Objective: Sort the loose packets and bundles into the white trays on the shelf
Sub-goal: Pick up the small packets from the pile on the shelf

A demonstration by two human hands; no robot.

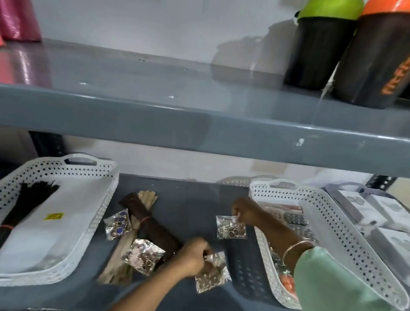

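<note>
Pinching a clear packet (231, 227) by its top right corner, the right hand (246, 213) holds it just left of the right white tray (333, 224); fingers closed on the plastic, packet hanging over the bare grey shelf (192, 202). Contents look like small metal pieces, too blurred to name. Gold bangle (295, 249) on that wrist, pale green sleeve (334, 288) crossing the tray's near wall.

Left hand (191, 257) nearer the camera, fingers curled shut on the top edge of a second packet (213, 273), which lies or hangs low over the shelf; cannot tell if it touches.

Between the trays, on the shelf: a brown bundle (153, 224) tied with a red band, lying diagonally over a bundle of pale sticks (123, 253). A packet with blue round pieces (117, 224) rests against their left side. A shiny packet (144, 254) lies on the sticks' near part, just left of the left hand.

Left white tray (94, 211): holds a black bundle (22, 214) along its left side and a white flat bag (41, 232) with a yellow label. Right tray already holds several packets, mostly hidden by the arm.

Far right: a grey tray (340, 188) with white boxes (394, 241).

Upper shelf: two dark shaker bottles, green lid (318, 49) and orange lid (384, 60), at far right.
</note>
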